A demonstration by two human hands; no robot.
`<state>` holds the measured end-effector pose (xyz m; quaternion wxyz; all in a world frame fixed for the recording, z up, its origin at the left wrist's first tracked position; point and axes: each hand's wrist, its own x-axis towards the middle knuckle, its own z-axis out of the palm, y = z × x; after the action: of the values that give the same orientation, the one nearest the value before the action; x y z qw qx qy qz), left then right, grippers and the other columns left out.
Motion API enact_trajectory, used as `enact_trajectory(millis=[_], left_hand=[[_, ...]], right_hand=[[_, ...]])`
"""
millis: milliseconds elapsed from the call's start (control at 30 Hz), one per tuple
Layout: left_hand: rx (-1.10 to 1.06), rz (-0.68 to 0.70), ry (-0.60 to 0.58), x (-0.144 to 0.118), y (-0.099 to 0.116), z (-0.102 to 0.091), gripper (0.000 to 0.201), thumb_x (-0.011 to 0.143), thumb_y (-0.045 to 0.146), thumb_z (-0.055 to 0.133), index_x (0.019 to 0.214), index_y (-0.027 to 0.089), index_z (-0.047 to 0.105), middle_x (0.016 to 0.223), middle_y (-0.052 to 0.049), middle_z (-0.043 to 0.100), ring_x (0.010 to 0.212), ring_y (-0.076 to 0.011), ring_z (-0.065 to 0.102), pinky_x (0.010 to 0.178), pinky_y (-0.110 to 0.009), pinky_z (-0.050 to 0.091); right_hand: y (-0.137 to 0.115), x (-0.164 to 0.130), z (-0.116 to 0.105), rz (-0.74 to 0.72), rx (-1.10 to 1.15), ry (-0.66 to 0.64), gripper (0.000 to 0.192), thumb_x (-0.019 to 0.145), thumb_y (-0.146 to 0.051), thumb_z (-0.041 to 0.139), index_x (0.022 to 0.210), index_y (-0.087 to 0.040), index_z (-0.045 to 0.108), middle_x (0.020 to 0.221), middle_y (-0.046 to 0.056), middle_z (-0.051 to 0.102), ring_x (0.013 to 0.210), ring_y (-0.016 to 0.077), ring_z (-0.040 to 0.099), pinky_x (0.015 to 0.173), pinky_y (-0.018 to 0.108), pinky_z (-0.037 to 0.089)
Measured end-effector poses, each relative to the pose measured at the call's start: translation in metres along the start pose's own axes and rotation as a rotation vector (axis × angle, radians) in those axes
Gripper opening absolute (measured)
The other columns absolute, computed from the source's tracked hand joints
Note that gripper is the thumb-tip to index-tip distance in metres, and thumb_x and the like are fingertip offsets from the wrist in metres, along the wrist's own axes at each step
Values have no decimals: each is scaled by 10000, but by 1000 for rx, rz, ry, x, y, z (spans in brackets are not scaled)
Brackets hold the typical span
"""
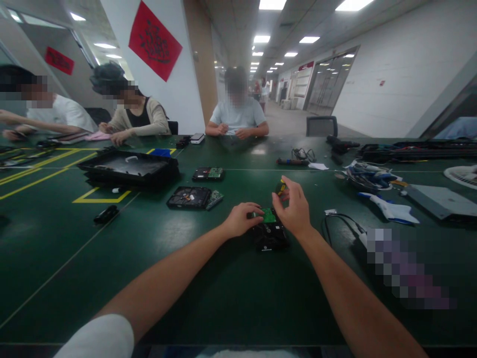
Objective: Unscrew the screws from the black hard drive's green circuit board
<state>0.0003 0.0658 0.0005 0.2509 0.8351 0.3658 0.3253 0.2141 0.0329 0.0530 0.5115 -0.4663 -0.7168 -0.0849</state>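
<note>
A black hard drive with a green circuit board lies on the green table in front of me. My left hand is at its left side, with bent fingers gripping the edge and reaching over the board. Above the drive's right side is my right hand, its thumb and fingers closed on a small yellow-and-black tool. Most of that tool is hidden by the hand, so its lower end cannot be made out.
Two more hard drives and a loose circuit board lie left of centre. A black tray stands farther left. Cables, a glove and a grey metal case are at right. A person sits opposite.
</note>
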Motion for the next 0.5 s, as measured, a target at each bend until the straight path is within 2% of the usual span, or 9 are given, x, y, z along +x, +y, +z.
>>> enact_trajectory(millis=[100, 267, 500], left_hand=[[-1, 0, 0, 0, -1, 0, 260, 874, 381, 753, 1114, 290, 793, 1293, -50, 724, 1172, -252, 682, 1095, -431, 493], [1, 7, 7, 0, -3, 1, 259, 877, 385, 750, 1115, 289, 793, 1294, -49, 724, 1168, -249, 684, 1095, -426, 492], [0, 16, 10, 0, -2, 2, 258, 871, 371, 759, 1109, 278, 793, 1286, -61, 729, 1188, -255, 678, 1094, -431, 493]], right_hand=[[0, 0, -1, -7, 9, -14, 565, 962, -273, 568, 1503, -234, 408, 1262, 145, 612, 911, 237, 682, 830, 455, 645], [-1, 2, -2, 3, 22, -22, 538, 944, -300, 613, 1454, -233, 453, 1276, 142, 558, 857, 216, 654, 793, 444, 640], [1, 2, 0, -8, 49, -29, 580, 945, -244, 581, 1500, -226, 414, 1298, 150, 543, 914, 224, 647, 818, 434, 636]])
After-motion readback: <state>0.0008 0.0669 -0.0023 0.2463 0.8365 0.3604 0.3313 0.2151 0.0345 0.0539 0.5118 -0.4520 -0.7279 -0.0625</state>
